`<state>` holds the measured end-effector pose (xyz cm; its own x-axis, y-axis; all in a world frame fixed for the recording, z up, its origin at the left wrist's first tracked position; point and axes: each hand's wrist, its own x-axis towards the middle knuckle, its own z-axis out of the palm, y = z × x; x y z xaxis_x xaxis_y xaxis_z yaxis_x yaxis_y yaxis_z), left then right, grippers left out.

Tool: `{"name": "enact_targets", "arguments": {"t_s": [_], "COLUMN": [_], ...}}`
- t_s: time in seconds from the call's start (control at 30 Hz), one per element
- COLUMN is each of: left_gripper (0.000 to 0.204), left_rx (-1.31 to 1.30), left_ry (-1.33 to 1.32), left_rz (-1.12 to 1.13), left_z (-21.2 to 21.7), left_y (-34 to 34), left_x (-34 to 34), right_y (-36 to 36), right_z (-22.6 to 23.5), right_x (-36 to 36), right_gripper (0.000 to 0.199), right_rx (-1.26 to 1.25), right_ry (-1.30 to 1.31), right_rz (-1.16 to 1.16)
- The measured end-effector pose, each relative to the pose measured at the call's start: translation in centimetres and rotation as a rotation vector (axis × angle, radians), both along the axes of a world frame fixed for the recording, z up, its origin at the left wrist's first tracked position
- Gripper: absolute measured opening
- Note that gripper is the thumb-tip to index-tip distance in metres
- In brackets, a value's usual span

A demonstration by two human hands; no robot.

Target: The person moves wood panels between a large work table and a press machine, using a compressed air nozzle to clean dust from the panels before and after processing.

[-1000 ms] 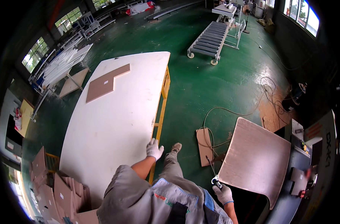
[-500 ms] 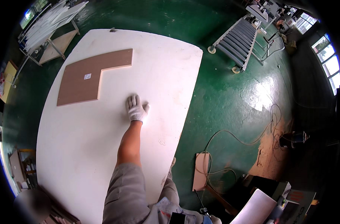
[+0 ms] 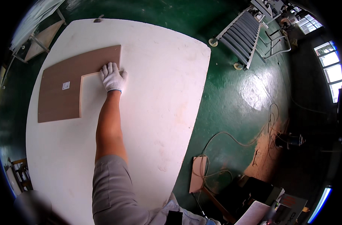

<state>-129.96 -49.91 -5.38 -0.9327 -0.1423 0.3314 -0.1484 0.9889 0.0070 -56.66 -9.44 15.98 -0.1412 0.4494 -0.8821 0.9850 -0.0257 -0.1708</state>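
Note:
A brown L-shaped wooden board (image 3: 62, 88) with a small white sticker lies flat on the large white table (image 3: 156, 93), toward its far left. My left hand (image 3: 112, 77), in a white knit glove, reaches out on a bare forearm. It grips the end of the board's upper arm by the inner corner, fingers on top and thumb at the side edge. My right hand is out of the picture.
A roller conveyor cart on wheels (image 3: 240, 37) stands on the green floor beyond the table's right side. Cables (image 3: 223, 140), a small board (image 3: 197, 174) and a sawdust patch (image 3: 264, 157) lie at lower right. A low trolley (image 3: 43, 37) stands at far left.
My view has swung from the table's near edge to over its top. My left hand moved forward and left across the table onto the L-shaped board. The right hand left the view.

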Motion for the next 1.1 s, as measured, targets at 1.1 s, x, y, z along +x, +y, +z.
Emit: {"name": "enact_targets", "arguments": {"t_s": [1.1], "left_gripper": [0.074], "left_rx": [2.108], "left_ry": [-0.966], "left_rz": [0.053], "left_z": [5.7], "left_y": [1.8], "left_x": [41.4], "right_y": [7.8], "right_z": [7.1], "right_x": [-1.7], "right_gripper": [0.015], "right_rx": [0.089], "right_ry": [0.595], "right_rz": [-0.357]}}
